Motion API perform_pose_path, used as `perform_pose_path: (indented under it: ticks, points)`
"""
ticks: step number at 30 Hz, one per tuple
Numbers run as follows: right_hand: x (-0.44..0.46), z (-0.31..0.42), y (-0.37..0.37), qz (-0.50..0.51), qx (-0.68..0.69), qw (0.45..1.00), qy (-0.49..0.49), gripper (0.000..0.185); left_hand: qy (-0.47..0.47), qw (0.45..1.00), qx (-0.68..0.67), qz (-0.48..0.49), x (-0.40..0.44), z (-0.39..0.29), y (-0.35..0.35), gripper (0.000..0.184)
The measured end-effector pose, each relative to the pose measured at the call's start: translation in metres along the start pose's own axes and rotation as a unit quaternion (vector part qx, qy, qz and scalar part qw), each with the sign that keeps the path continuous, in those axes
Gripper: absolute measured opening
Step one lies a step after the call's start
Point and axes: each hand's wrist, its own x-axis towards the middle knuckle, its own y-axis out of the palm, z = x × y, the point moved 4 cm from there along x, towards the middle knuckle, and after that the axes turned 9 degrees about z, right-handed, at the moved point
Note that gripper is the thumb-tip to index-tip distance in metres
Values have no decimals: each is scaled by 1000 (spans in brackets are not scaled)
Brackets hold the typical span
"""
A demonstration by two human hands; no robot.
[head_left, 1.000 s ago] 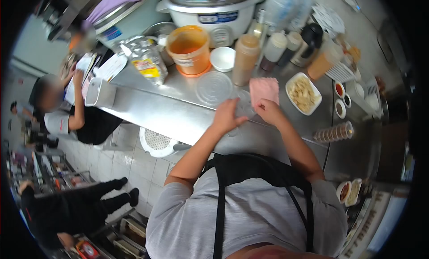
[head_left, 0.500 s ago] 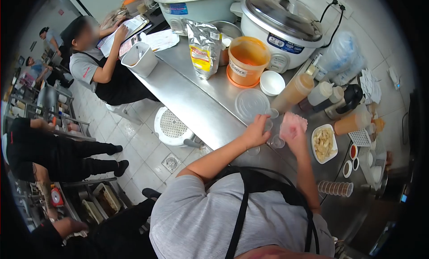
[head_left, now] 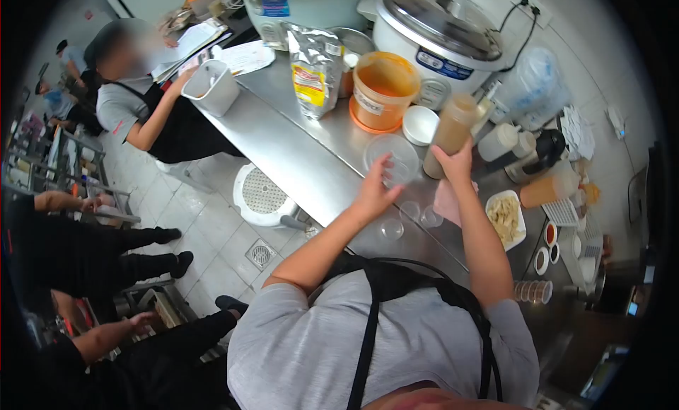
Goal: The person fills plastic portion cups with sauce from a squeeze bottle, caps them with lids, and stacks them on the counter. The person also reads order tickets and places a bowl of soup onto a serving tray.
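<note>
My right hand (head_left: 456, 161) is wrapped round the lower part of a squeeze bottle (head_left: 454, 120) of brown sauce, which stands nearly upright. Under that forearm lies a pink cloth (head_left: 446, 202). My left hand (head_left: 377, 189) has its fingers apart and holds nothing, at the near edge of a round clear plastic container (head_left: 400, 155); whether it touches the container I cannot tell. Small clear cups (head_left: 391, 229) sit on the steel counter between my forearms. A white bowl (head_left: 421, 125) stands just left of the bottle.
Behind are an orange sauce tub (head_left: 385, 91), a silver foil pouch (head_left: 311, 74) and a rice cooker (head_left: 438, 35). To the right are a dish of pale food pieces (head_left: 505, 219), more squeeze bottles (head_left: 548, 191) and small sauce cups (head_left: 542, 260). A co-worker (head_left: 145, 106) is at the counter's far left.
My right hand has let go of the pink cloth and taken hold of the sauce bottle. My left hand has moved away from the small cups, toward the clear container, its fingers spreading.
</note>
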Motion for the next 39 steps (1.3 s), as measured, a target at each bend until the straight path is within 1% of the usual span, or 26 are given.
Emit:
perform_pose_path:
  ticks: [1,4,5,7,8,11,14,17,20,23,27,29,32,35,38,39]
  points:
    - [3,16,-4,18,-14,1000,-2,78,4,1000,0,-14,0,-1,-6,71]
    - [3,67,-16,115,-169,971,-122,74,21,998,31,-56,0,2,-23,72]
    - [1,79,-19,132,-237,950,-156,73,25,996,45,-68,-1,4,-26,72]
    - [0,97,-23,166,-367,889,-219,71,9,995,70,-75,-3,0,-32,73]
    - [-1,107,-27,169,-386,874,-244,67,-9,994,82,-72,-3,-3,-33,73]
    - [1,123,-29,153,-458,810,-334,64,11,989,120,-79,-3,-6,-33,73]
    - [1,134,-30,154,-473,779,-382,57,35,988,130,-78,-2,-1,-29,73]
    - [3,137,-30,179,-498,761,-374,50,42,986,143,-71,-2,-4,-26,72]
    - [3,138,-31,179,-509,753,-377,44,50,984,160,-61,-2,-5,-25,72]
    - [3,134,-34,183,-508,756,-370,33,62,983,159,-60,-2,-4,-24,72]
    - [0,126,-39,175,-505,768,-353,32,79,984,138,-85,0,3,-25,72]
    - [-2,123,-42,173,-503,778,-336,32,73,986,127,-81,2,5,-26,72]
    - [-3,108,-45,169,-473,807,-310,43,73,987,122,-78,7,2,-26,72]
    - [-6,92,-48,183,-452,837,-250,45,77,986,122,-81,14,-11,-29,71]
    - [-9,78,-43,143,-319,923,-164,59,98,988,77,-87,25,-33,-32,70]
    - [-9,70,-39,111,-229,957,-142,60,107,989,56,-90,29,-37,-33,70]
